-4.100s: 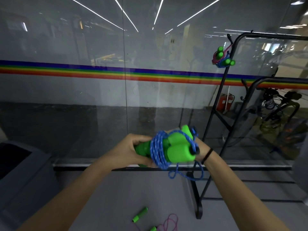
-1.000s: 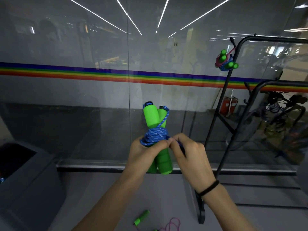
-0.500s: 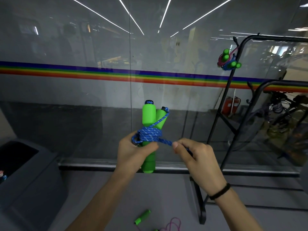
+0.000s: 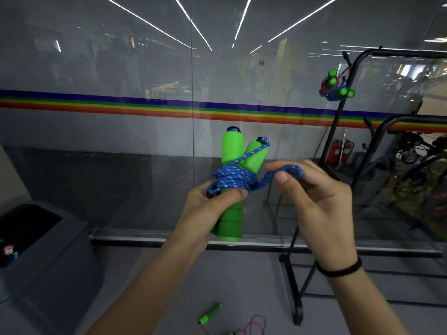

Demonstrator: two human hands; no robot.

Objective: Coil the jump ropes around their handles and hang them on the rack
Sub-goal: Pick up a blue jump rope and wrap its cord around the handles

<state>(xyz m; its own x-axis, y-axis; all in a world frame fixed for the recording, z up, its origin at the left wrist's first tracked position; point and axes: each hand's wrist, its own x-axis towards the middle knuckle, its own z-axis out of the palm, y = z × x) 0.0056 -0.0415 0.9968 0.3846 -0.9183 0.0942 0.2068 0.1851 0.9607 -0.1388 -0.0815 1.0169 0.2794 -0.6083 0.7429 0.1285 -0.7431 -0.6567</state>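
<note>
My left hand (image 4: 208,209) grips two green handles (image 4: 231,165) held upright, with the blue rope (image 4: 233,180) coiled round their middle. A short loop of that rope runs right to my right hand (image 4: 312,189), which pinches it between thumb and fingers. The black rack (image 4: 338,122) stands to the right; two coiled ropes with green handles (image 4: 337,89) hang near its top corner. On the floor lies a pink rope (image 4: 251,325) with a loose green handle (image 4: 210,313).
A glass wall with a rainbow stripe (image 4: 145,105) is straight ahead. A grey bin (image 4: 46,259) stands at the lower left. The rack's black foot (image 4: 296,313) reaches onto the floor near my right arm. Bicycles show behind the glass at right.
The handles went from lying sideways to upright in my left hand. My right hand has pulled the rope's loop out to the right and raised it.
</note>
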